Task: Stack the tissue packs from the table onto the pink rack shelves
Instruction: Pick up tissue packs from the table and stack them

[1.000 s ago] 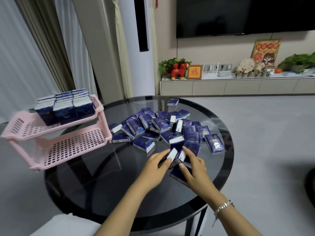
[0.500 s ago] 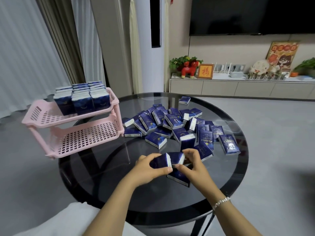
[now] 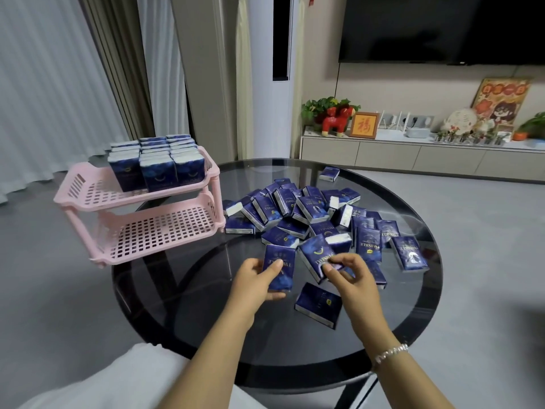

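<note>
Several dark blue tissue packs [image 3: 312, 214] lie in a loose heap on the round black glass table [image 3: 206, 329]. My left hand [image 3: 255, 280] grips one tissue pack [image 3: 280, 268] upright, lifted off the table. My right hand [image 3: 351, 274] pinches a second tissue pack [image 3: 317, 255] by its lower end, tilted. Another pack [image 3: 318, 304] lies flat just below both hands. The pink two-shelf rack [image 3: 153, 231] stands at the table's left edge. Its top shelf holds rows of upright packs [image 3: 156, 163]; its lower shelf shows only bare grid.
A single pack [image 3: 329, 174] lies apart at the table's far side. Behind the table stand a white tall unit [image 3: 274, 84] and a low cabinet [image 3: 413, 157] with ornaments. A white cushion edge [image 3: 112, 382] is at the lower left.
Both hands lifted and separated the two packs that they held together half a second ago; each hand now holds its own pack. The view has shifted left, toward the rack.
</note>
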